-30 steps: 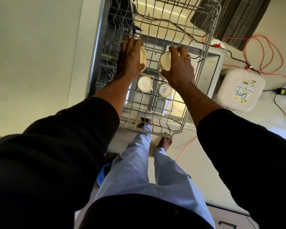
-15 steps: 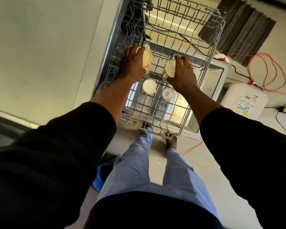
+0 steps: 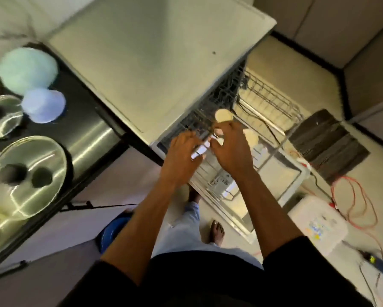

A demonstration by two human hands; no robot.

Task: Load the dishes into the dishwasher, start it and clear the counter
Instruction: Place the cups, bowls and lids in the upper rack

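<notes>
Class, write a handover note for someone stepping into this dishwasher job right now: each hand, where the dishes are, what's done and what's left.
Left hand and right hand: both over the pulled-out wire upper rack; blur hides whether either grips anything.
Dishes: two cream cups are in the rack. On the dark counter sit a large steel plate, a small steel bowl, a pale green bowl and a pale blue bowl.
Done: cups racked.
Left: load the counter dishes, push the rack in, shut and start the white dishwasher, clear the counter.
</notes>
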